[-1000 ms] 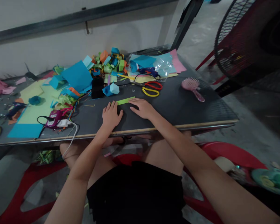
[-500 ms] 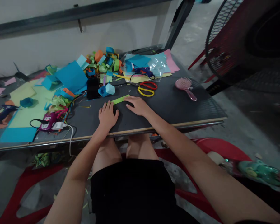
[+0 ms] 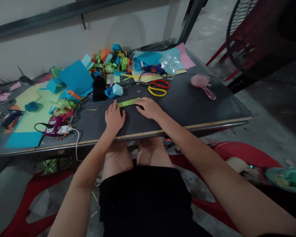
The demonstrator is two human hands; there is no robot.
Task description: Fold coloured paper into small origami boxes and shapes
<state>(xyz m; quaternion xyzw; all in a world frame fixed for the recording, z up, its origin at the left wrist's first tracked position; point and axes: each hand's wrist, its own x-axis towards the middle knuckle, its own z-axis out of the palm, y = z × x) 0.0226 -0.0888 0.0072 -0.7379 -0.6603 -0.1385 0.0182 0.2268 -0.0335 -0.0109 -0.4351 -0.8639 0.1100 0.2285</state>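
A narrow green paper strip [image 3: 128, 102] lies flat on the dark table [image 3: 187, 108] in front of me. My left hand [image 3: 114, 117] rests palm down with fingers stretched out, its fingertips at the strip's left end. My right hand [image 3: 148, 107] lies flat beside it, fingers spread and pressing on the strip's right end. Neither hand grips anything. Just beyond the strip sit small blue folded paper pieces [image 3: 114, 90] and a black block [image 3: 99, 89].
Red and yellow scissors [image 3: 158, 87] and a blue glue gun [image 3: 155, 68] lie behind the strip. A pink hairbrush [image 3: 203, 84] is at right. Coloured paper scraps [image 3: 108, 61], blue sheets [image 3: 75, 77] and a purple device with cables [image 3: 54, 122] crowd the left. Red chairs stand around me.
Both hands have slid slightly forward along the table, the left fingertips now reaching the strip. The camera view has shifted a little.
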